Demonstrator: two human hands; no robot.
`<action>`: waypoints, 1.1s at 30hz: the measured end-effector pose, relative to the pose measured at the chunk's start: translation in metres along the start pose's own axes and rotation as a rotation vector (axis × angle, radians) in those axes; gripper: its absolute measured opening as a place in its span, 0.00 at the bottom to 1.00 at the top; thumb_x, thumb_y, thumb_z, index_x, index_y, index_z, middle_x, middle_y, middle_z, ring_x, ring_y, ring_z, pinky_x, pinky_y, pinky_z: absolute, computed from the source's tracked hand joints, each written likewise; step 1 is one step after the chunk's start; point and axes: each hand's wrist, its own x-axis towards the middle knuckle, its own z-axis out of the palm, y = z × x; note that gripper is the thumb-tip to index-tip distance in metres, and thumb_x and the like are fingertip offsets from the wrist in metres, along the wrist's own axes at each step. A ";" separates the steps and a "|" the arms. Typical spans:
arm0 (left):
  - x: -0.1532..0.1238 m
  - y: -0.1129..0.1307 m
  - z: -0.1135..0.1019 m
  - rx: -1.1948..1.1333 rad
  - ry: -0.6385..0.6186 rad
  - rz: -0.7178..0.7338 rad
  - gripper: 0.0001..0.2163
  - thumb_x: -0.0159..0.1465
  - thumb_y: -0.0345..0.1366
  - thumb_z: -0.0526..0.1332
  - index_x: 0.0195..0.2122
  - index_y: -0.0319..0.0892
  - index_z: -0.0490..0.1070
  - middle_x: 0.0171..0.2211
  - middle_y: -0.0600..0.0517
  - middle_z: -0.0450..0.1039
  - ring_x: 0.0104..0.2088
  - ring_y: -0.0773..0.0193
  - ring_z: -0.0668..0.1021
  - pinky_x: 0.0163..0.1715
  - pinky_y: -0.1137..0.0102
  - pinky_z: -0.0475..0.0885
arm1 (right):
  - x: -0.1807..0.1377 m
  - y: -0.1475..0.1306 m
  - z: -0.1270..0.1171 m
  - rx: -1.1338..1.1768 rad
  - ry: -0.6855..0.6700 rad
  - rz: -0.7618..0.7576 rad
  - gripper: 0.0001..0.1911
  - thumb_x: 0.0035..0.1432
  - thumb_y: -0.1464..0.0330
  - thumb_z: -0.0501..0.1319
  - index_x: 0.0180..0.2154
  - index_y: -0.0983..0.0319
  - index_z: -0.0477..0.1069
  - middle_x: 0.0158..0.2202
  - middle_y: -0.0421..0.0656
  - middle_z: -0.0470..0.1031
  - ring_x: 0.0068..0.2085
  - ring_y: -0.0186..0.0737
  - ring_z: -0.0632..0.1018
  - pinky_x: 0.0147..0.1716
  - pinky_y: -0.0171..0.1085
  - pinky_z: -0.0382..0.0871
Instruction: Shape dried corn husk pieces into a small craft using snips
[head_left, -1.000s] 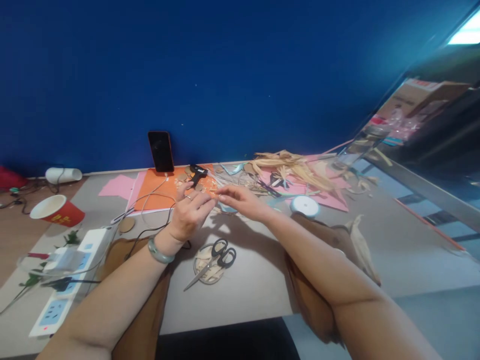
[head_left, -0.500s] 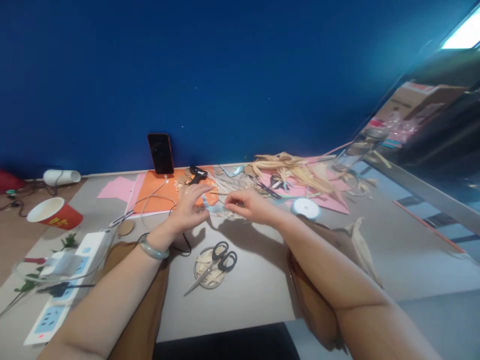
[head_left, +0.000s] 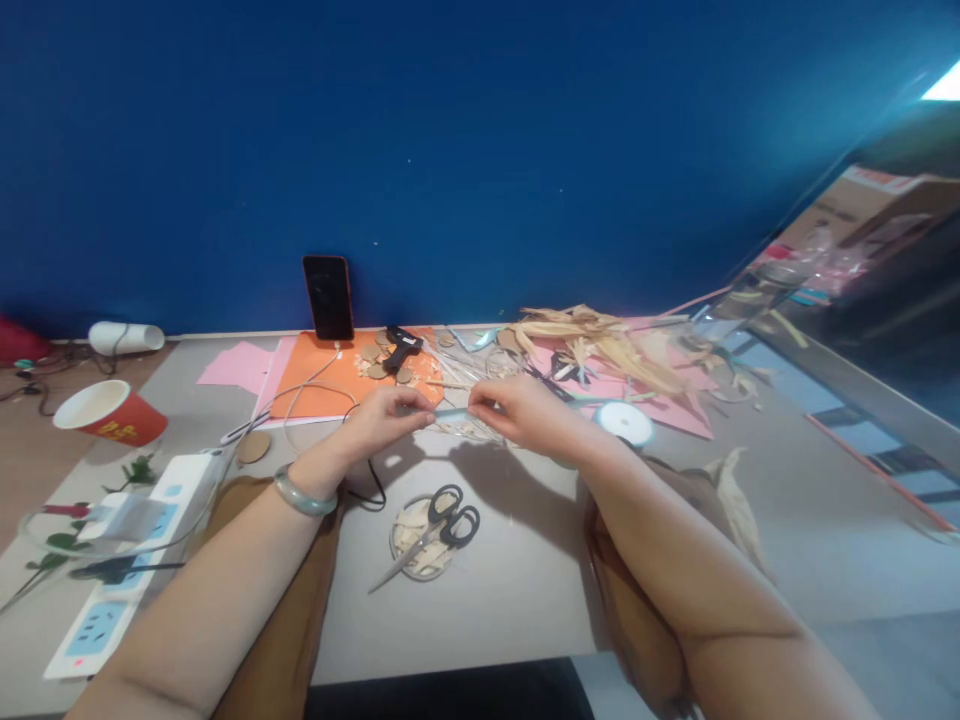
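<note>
A short stretch of pale blue ribbon runs between my two hands, above the far half of the table. My left hand, with a bracelet at its wrist, pinches one end. My right hand pinches the ribbon a little way off, fingertips pressed together. To the right of that hand lies a white and pale blue ribbon spool. Nearer to me, black-handled scissors rest across a round dish of pale strips.
Behind my hands lie a black glue gun, orange paper and dried husks. A phone leans on the blue wall. At left are a red paper cup and a power strip with cables.
My left hand has gone from spread fingers to a pinch on the ribbon. The ribbon now stretches straight between both hands. The view has shifted slightly.
</note>
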 end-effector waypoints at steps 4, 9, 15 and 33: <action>0.003 -0.007 -0.005 0.113 0.022 -0.061 0.08 0.55 0.40 0.65 0.28 0.40 0.78 0.26 0.51 0.77 0.29 0.62 0.76 0.29 0.70 0.68 | -0.005 0.009 -0.005 -0.110 -0.185 0.131 0.07 0.56 0.71 0.59 0.26 0.60 0.72 0.25 0.42 0.75 0.26 0.37 0.71 0.27 0.35 0.57; 0.002 -0.007 -0.002 0.095 -0.027 -0.089 0.08 0.55 0.40 0.65 0.30 0.41 0.79 0.29 0.51 0.79 0.31 0.62 0.77 0.33 0.69 0.69 | -0.002 0.007 0.012 0.014 -0.161 0.120 0.11 0.50 0.64 0.67 0.37 0.60 0.75 0.38 0.46 0.79 0.39 0.46 0.77 0.37 0.40 0.66; -0.001 -0.001 0.008 0.044 0.012 -0.072 0.08 0.54 0.41 0.66 0.28 0.41 0.78 0.27 0.52 0.78 0.29 0.63 0.76 0.31 0.70 0.68 | 0.009 -0.008 0.054 0.730 -0.017 0.094 0.17 0.56 0.63 0.64 0.46 0.62 0.69 0.36 0.44 0.78 0.36 0.38 0.79 0.37 0.38 0.71; 0.001 0.002 0.000 0.099 0.055 -0.150 0.13 0.58 0.43 0.60 0.30 0.37 0.77 0.27 0.49 0.78 0.29 0.63 0.76 0.30 0.71 0.68 | 0.012 0.003 0.053 0.536 0.007 0.273 0.04 0.56 0.71 0.57 0.28 0.63 0.67 0.23 0.40 0.72 0.26 0.33 0.71 0.28 0.33 0.62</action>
